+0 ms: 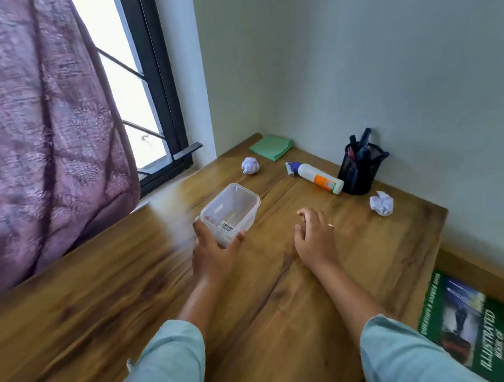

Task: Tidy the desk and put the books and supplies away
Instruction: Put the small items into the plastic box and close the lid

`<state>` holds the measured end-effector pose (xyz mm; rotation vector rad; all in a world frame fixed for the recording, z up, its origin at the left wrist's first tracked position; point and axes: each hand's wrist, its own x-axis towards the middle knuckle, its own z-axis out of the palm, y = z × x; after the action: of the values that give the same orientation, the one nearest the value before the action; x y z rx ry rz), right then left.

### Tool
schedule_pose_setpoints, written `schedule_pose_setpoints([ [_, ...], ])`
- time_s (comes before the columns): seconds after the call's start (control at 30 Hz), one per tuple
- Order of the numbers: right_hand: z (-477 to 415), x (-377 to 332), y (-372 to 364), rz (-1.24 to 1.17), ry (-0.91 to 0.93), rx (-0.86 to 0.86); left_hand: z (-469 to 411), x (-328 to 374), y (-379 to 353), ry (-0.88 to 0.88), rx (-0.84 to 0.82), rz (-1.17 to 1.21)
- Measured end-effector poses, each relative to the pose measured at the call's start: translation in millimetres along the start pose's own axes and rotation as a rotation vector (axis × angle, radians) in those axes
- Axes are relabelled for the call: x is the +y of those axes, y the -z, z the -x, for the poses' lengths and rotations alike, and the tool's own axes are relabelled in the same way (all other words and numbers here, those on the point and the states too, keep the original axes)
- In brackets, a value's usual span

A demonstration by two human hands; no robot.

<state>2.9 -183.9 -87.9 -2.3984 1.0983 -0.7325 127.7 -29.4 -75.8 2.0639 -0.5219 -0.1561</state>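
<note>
I see the far right corner crowded: pen cup (359, 168), bottle (318, 176) on its side just beside it, green notepad (271, 146), two paper balls (250, 165) (381, 203). Books (475, 324) lie near right, past the desk (103, 305) edge. Bare wood near and left. Left hand (212, 253) grips the clear box (231, 211) by its near end, mid-desk. Right hand (313, 234) is loose, holding nothing, just right of the box.

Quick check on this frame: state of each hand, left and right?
Left hand: grips the clear plastic container at its near end.
Right hand: open, fingers loosely curled, holding nothing.
</note>
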Motion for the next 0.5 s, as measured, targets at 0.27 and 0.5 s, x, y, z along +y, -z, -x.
schedule_pose_setpoints([
  [0.27, -122, 1, -50, 0.235, 0.062, -0.052, -59, -4, -25, -0.104, 0.014, -0.037],
  [0.5, -150, -5, -63, 0.343, -0.077, -0.057, -65, -6, -28, -0.139, 0.002, -0.041],
])
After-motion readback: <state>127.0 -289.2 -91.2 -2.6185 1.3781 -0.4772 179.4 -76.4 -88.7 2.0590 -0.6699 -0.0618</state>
